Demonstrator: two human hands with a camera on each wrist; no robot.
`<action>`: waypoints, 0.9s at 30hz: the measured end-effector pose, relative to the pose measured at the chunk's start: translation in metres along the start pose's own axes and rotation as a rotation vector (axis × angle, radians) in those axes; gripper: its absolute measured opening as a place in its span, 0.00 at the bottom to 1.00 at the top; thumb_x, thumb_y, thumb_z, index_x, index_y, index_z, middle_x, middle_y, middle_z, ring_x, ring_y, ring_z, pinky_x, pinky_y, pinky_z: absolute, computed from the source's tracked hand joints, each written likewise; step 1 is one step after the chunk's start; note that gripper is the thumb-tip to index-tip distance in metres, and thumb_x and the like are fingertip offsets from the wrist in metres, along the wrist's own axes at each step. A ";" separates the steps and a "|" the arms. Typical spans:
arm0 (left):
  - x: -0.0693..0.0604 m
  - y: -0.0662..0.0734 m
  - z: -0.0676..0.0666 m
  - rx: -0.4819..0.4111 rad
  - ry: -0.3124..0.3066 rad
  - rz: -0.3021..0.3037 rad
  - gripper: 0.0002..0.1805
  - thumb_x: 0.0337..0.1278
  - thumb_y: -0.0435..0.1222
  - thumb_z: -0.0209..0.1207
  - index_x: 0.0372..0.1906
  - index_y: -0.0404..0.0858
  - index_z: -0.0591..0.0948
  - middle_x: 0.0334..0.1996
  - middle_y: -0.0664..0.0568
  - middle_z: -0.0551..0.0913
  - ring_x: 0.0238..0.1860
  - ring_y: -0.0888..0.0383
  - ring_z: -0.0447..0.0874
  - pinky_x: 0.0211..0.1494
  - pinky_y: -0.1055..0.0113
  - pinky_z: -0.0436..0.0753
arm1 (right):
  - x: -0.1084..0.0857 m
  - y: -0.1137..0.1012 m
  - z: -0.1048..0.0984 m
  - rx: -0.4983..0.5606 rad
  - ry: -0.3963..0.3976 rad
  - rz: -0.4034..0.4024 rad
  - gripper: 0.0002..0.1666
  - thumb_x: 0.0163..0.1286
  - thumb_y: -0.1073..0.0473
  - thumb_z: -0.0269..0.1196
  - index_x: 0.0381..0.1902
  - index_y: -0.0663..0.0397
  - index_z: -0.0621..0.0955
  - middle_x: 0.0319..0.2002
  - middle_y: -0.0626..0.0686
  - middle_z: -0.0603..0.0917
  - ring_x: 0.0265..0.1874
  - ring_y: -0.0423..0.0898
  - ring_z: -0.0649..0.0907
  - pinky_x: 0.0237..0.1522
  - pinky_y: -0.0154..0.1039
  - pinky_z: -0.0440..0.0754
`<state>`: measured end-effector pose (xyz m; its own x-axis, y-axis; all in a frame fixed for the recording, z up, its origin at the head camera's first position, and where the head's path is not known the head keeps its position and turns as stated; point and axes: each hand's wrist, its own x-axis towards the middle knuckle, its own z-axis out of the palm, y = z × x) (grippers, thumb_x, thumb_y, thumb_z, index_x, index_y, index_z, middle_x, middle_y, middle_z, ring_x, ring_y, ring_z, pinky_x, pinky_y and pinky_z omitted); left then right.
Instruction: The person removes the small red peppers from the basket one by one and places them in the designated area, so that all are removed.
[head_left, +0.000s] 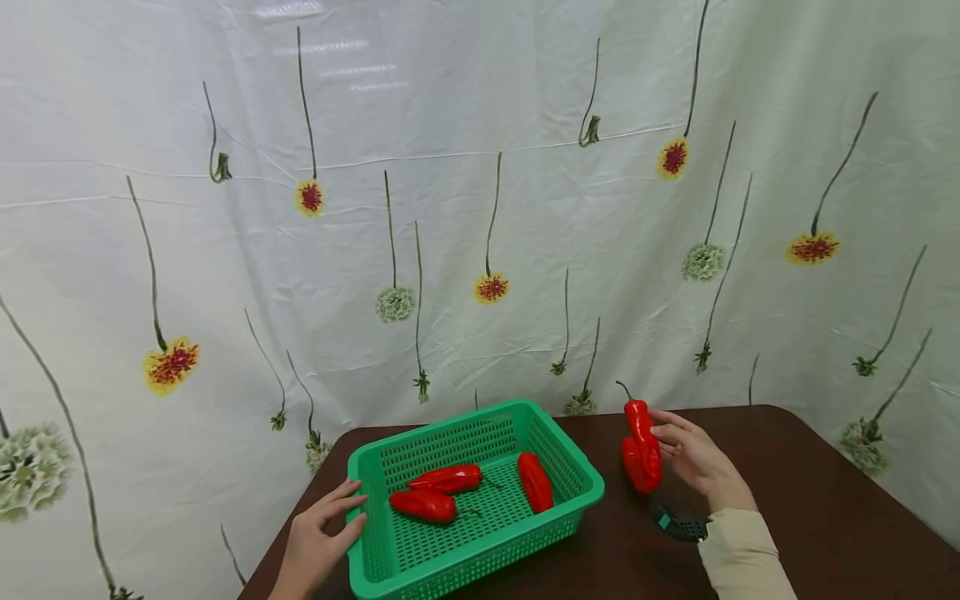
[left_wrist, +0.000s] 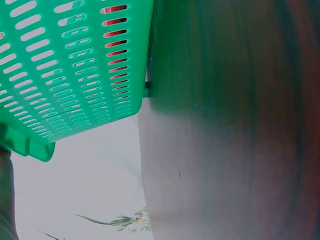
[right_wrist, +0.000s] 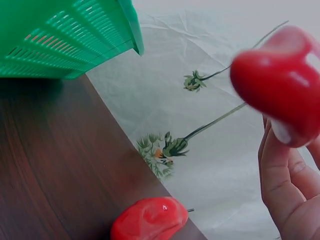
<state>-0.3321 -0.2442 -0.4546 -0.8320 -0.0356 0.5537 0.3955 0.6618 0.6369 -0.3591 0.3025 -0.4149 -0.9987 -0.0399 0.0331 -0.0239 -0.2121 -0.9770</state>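
Note:
My right hand (head_left: pixel 703 463) holds a red pepper (head_left: pixel 642 425) upright, stem up, over the table to the right of a green plastic basket (head_left: pixel 558 521). A second red pepper (right_wrist: pixel 150 220) lies on the table below it, partly hidden behind the held one in the head view. Inside the basket are three more: two red peppers (head_left: pixel 423 505) side by side at the left and one red pepper (head_left: pixel 535 482) near the right wall. My left hand (head_left: pixel 318 533) rests with its fingertips at the basket's left rim, fingers loosely bent.
The dark brown table (head_left: pixel 750 442) has rounded far corners. A pale cloth (head_left: pixel 450 250) printed with flowers hangs right behind it. A black wrist strap (head_left: pixel 681 525) sits on the right wrist.

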 end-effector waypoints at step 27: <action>0.000 -0.001 -0.001 -0.004 -0.003 0.004 0.13 0.53 0.33 0.72 0.46 0.43 0.90 0.57 0.45 0.85 0.58 0.81 0.73 0.51 0.73 0.84 | 0.002 0.013 -0.012 0.048 0.110 0.003 0.11 0.77 0.62 0.54 0.45 0.39 0.81 0.35 0.37 0.86 0.36 0.36 0.81 0.44 0.29 0.82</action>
<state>-0.3321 -0.2455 -0.4542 -0.8313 -0.0306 0.5550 0.4006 0.6592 0.6364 -0.3615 0.3113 -0.4298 -0.9978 0.0657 0.0041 -0.0210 -0.2583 -0.9658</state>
